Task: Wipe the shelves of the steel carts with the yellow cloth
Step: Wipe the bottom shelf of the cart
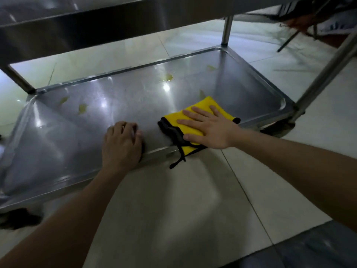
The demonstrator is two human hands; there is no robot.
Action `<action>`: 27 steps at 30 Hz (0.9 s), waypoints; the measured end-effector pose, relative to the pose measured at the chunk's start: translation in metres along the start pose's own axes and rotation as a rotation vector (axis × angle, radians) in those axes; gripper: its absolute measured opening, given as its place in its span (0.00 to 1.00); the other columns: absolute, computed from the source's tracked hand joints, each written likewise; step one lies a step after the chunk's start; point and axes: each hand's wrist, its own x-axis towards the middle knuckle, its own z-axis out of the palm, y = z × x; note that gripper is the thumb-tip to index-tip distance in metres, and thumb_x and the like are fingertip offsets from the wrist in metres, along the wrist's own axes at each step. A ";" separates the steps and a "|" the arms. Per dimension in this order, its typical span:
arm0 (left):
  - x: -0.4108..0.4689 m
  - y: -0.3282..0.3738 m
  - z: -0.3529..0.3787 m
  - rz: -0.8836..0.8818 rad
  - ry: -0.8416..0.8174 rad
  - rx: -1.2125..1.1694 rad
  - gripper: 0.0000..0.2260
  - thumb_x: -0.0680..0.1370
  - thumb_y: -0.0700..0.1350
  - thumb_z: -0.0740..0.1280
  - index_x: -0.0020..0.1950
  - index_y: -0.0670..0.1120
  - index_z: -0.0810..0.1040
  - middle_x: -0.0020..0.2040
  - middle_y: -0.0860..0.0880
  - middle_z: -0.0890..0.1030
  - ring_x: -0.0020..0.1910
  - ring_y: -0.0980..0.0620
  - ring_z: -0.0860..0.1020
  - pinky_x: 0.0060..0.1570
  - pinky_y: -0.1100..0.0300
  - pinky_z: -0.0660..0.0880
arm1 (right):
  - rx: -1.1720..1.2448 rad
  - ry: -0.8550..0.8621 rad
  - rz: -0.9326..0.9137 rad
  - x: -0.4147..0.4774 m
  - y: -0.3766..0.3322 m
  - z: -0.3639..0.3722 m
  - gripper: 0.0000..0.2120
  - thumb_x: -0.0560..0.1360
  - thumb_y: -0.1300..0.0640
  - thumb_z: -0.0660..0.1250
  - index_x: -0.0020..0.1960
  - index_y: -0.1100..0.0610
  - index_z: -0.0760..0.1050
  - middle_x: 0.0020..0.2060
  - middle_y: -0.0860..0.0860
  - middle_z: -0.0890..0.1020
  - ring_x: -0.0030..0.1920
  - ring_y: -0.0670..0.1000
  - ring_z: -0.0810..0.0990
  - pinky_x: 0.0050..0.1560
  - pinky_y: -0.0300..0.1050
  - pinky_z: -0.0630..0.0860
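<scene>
Left hand (pixel 121 144) grip curled over shelf (pixel 116 105) front rim | right hand (pixel 208 130) grip flat, fingers straight, pressing cloth (pixel 202 104) at rim | yellow stains (pixel 167 77) on shelf

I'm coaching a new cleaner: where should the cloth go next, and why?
Probably slide the right hand and yellow cloth forward onto the nearest yellowish smear beyond it; the lower shelf shows further smears farther back and left, while the left hand grips its near rim.
</scene>
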 end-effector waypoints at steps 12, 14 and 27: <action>-0.006 0.010 -0.001 -0.058 -0.028 0.042 0.23 0.83 0.58 0.53 0.71 0.51 0.77 0.72 0.46 0.74 0.71 0.38 0.71 0.70 0.41 0.68 | 0.095 0.173 0.715 0.031 0.109 -0.010 0.42 0.77 0.21 0.39 0.87 0.37 0.45 0.87 0.47 0.43 0.87 0.58 0.39 0.77 0.80 0.35; -0.007 0.013 -0.004 -0.058 -0.043 0.042 0.24 0.83 0.58 0.53 0.72 0.49 0.77 0.73 0.46 0.74 0.72 0.39 0.70 0.71 0.41 0.68 | 0.091 0.187 0.682 0.060 0.066 -0.008 0.40 0.80 0.25 0.41 0.87 0.40 0.45 0.88 0.50 0.44 0.86 0.62 0.40 0.76 0.81 0.35; -0.014 -0.008 -0.011 0.005 -0.032 0.011 0.22 0.84 0.53 0.54 0.71 0.47 0.79 0.70 0.44 0.76 0.68 0.37 0.73 0.67 0.40 0.71 | -0.039 0.069 -0.080 0.047 -0.012 0.000 0.33 0.84 0.28 0.48 0.86 0.34 0.49 0.87 0.39 0.45 0.86 0.48 0.40 0.83 0.64 0.34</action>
